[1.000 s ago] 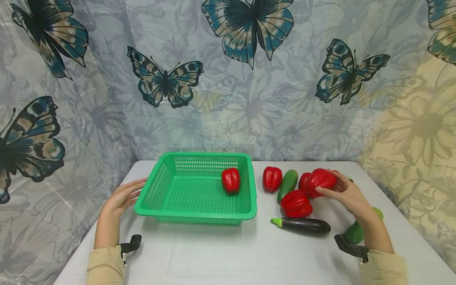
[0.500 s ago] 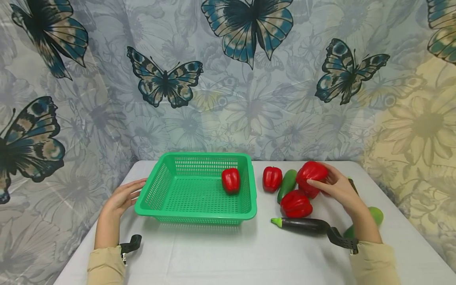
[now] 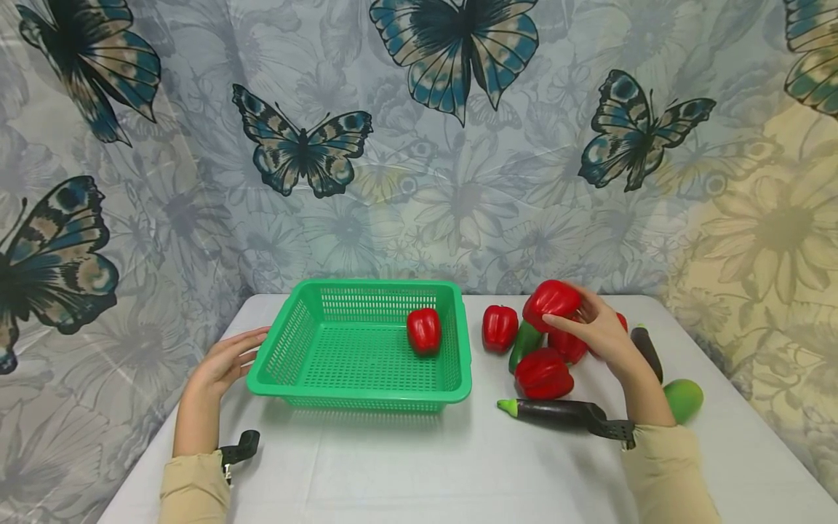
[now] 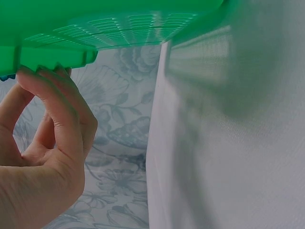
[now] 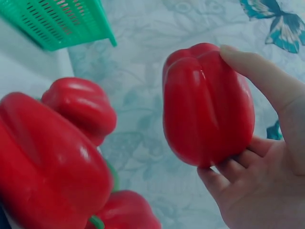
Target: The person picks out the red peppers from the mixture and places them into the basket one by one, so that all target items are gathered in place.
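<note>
My right hand [image 3: 592,324] holds a red bell pepper [image 3: 551,306] between thumb and fingers, raised over the other vegetables; the right wrist view shows the bell pepper [image 5: 207,105] upright against the backdrop. Below it lie more red bell peppers [image 3: 545,374], partly overlapped by the hand. A cucumber [image 3: 526,342] is partly hidden behind the held pepper. My left hand [image 3: 225,364] touches the left rim of the green basket [image 3: 360,397] with relaxed fingers; its fingertips [image 4: 28,76] meet the rim from below in the left wrist view. Inside the basket lies one red bell pepper [image 3: 424,332].
A dark eggplant [image 3: 550,413] lies in front of the peppers, its far end behind the black wrist mount. Another eggplant [image 3: 646,353] and a green mango-like fruit [image 3: 683,400] lie to the right of the right forearm. Butterfly-print cloth [image 3: 419,218] hangs behind the white table [image 3: 393,466].
My right hand has moved left and upward with the bell pepper, uncovering the eggplant and green fruit at the right. The left hand and basket have stayed put.
</note>
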A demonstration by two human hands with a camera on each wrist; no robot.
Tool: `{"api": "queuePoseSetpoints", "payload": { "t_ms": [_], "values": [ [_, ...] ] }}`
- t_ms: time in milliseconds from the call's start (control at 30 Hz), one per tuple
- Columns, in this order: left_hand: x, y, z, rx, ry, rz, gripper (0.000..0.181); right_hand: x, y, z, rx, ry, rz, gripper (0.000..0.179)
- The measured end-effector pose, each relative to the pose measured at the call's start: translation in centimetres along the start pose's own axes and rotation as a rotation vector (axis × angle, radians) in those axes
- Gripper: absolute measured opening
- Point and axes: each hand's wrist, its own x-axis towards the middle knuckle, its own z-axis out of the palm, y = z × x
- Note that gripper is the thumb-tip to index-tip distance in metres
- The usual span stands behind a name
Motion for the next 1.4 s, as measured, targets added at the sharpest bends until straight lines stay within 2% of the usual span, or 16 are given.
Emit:
{"api": "queuePoseSetpoints", "payload": {
  "t_ms": [400, 1133, 1400],
  "values": [
    [-0.2, 0.2, 0.2, -0.010, -0.001, 0.009, 0.016, 0.8, -1.6, 1.3, 0.002, 0.025, -0.044, 0.099],
    [-0.2, 0.1, 0.2, 0.004, 0.000, 0.022, 0.017, 2.5, -4.6, 4.1, 0.038, 0.018, -0.105, 0.097],
    [-0.2, 0.1, 0.2, -0.003, -0.001, 0.019, 0.016, 3.3, -5.8, 5.2, 0.088, 0.000, -0.165, 0.090]
  ]
}}
